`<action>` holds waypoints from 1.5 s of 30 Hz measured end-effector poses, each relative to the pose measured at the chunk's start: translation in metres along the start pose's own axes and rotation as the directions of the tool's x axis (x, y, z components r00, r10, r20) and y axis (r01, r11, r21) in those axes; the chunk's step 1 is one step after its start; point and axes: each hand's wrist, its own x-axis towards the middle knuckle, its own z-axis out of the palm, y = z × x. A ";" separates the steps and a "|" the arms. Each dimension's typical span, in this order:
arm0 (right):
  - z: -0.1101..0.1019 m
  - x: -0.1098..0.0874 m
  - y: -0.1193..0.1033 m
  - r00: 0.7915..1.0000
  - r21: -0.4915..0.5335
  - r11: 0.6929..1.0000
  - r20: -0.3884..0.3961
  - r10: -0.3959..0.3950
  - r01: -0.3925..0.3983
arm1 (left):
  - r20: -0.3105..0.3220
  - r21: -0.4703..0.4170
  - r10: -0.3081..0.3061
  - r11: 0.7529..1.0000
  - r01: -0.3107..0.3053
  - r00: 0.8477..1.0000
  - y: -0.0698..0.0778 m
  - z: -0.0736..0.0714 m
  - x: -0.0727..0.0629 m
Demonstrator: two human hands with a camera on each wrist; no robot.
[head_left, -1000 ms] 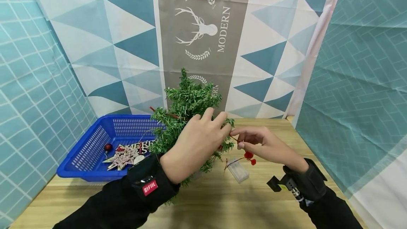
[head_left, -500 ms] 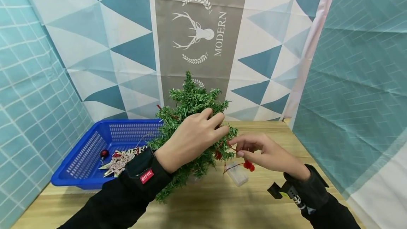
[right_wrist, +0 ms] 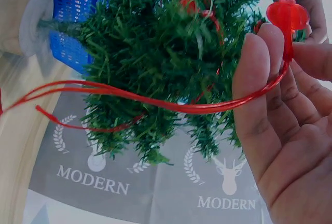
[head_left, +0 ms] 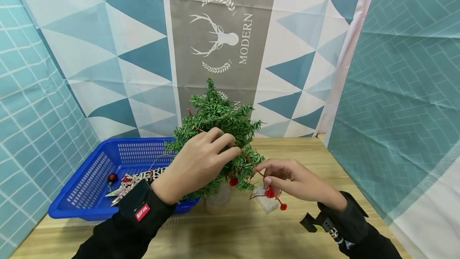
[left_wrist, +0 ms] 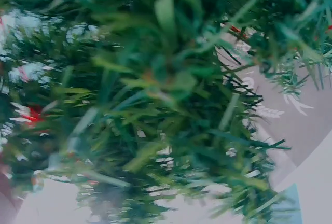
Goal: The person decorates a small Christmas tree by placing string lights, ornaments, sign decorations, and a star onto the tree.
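A small green artificial Christmas tree (head_left: 224,119) stands mid-table on a round pale base (head_left: 217,200). My left hand (head_left: 199,165) reaches over its front branches, fingers curled at a red wire that emerges beside them; its fingertips are hidden in the foliage. To the tree's right, my right hand (head_left: 289,179) pinches the red string lights (right_wrist: 176,107) between thumb and fingers. One red lantern-shaped bulb (right_wrist: 288,16) sits by the right fingertips, and another red bulb (head_left: 283,206) dangles below. A further red bulb (head_left: 233,181) hangs against the lower branches.
Behind the left forearm stands a blue plastic basket (head_left: 77,195) holding a dark red ball (head_left: 112,178), star ornaments (head_left: 125,190) and wooden letters (head_left: 140,177). A clear flat box (head_left: 268,205) lies on the wooden table (head_left: 230,239). Printed curtains hang behind and at both sides.
My left hand has moved left and slightly down across the tree, exposing red wire between both hands. My right hand has moved slightly down and left with the string lights.
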 end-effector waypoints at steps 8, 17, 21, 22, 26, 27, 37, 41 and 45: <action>0.006 0.004 -0.010 0.999 -0.055 0.998 0.014 -0.037 0.038 | 0.122 0.241 0.041 0.968 -0.069 0.992 0.027 -0.001 0.004; 0.002 -0.004 -0.004 0.994 0.032 0.998 0.100 0.053 -0.057 | 0.073 0.316 0.103 0.941 -0.121 0.992 0.026 0.005 -0.002; -0.006 -0.018 0.005 0.975 0.052 0.995 0.208 0.077 -0.089 | 0.048 0.286 0.105 0.951 -0.115 0.993 0.024 0.004 -0.006; -0.009 -0.022 0.007 0.969 0.054 0.994 0.233 0.078 -0.093 | 0.041 0.277 0.108 0.954 -0.115 0.993 0.024 0.004 -0.006; -0.023 -0.031 0.017 0.957 0.064 0.995 0.283 0.059 -0.080 | 0.017 0.242 0.109 0.964 -0.110 0.994 0.022 0.005 -0.009; -0.026 -0.032 0.018 0.957 0.075 0.993 0.283 0.061 -0.086 | 0.013 0.233 0.108 0.967 -0.108 0.994 0.022 0.005 -0.009; -0.043 -0.009 0.012 0.974 -0.071 0.997 -0.221 -0.052 0.037 | -0.023 0.206 0.115 0.973 -0.108 0.993 0.020 0.003 -0.015; -0.044 0.009 -0.001 0.924 -0.147 0.989 -0.373 -0.082 0.029 | -0.075 0.202 0.128 0.973 -0.110 0.989 0.019 0.004 -0.017; -0.051 0.027 -0.010 0.878 -0.240 0.970 -0.454 -0.154 0.046 | -0.117 0.192 0.131 0.976 -0.107 0.985 0.018 0.006 -0.018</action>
